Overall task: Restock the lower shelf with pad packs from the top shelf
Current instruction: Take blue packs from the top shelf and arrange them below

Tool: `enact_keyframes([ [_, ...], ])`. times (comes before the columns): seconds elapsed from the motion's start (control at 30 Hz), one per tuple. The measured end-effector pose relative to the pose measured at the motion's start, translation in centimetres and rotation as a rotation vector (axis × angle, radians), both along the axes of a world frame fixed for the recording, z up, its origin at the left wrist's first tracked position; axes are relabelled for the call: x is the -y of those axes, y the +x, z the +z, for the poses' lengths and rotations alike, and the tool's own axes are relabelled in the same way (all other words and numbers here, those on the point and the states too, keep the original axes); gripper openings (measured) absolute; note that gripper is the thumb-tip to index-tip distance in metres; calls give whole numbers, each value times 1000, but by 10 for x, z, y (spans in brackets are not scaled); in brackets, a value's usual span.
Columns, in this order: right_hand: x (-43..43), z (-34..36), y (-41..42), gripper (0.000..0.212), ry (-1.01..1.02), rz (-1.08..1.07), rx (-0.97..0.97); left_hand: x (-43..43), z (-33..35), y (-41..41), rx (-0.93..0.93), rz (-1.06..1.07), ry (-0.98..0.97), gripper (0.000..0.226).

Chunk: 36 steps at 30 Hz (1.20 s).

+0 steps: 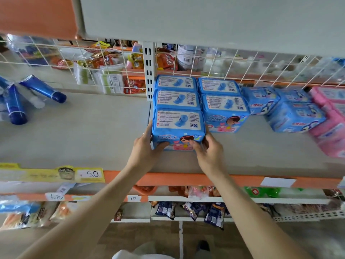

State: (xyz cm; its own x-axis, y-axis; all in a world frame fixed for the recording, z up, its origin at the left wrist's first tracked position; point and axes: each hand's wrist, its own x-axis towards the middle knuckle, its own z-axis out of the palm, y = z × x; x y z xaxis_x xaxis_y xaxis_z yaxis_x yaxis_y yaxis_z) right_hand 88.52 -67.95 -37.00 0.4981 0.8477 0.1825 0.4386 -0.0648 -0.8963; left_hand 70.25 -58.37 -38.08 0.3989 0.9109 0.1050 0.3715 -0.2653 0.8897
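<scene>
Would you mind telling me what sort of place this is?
Most likely a small shop or mini-mart: open shelving with a price label marked 50 on its front edge, rows of blue pad packs, and packaged snacks on lower shelves.

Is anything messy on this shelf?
Yes. The dark blue tubes on the left lie tipped over at different angles. The light blue packs on the right sit crooked, unlike the neat rows by the held pad pack.

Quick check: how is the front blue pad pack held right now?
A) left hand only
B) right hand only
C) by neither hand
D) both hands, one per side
D: the left hand and the right hand grip opposite sides of the front blue pad pack.
</scene>
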Motion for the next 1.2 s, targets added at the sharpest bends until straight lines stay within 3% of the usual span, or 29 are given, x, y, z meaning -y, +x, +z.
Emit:
enact_keyframes([
  [0.53, -10, -6, 11, 53, 24, 47, 89, -13, -11, 5, -9, 57, -22, 60],
  [0.73, -7, 10, 16, 57, -74, 110, 93, -7, 8, 3, -57, 56, -35, 64],
  [0.97, 39, 27, 13, 81, -172, 81, 266, 34, 31, -17, -334, 169, 114, 88],
  [1.1, 69, 36, 7, 74, -187, 124, 392, 66, 46, -17, -258, 133, 393, 74],
  [1.2, 83, 50, -2, 74, -198, 101, 456, 84, 53, -9, -214, 11, 497, 67],
])
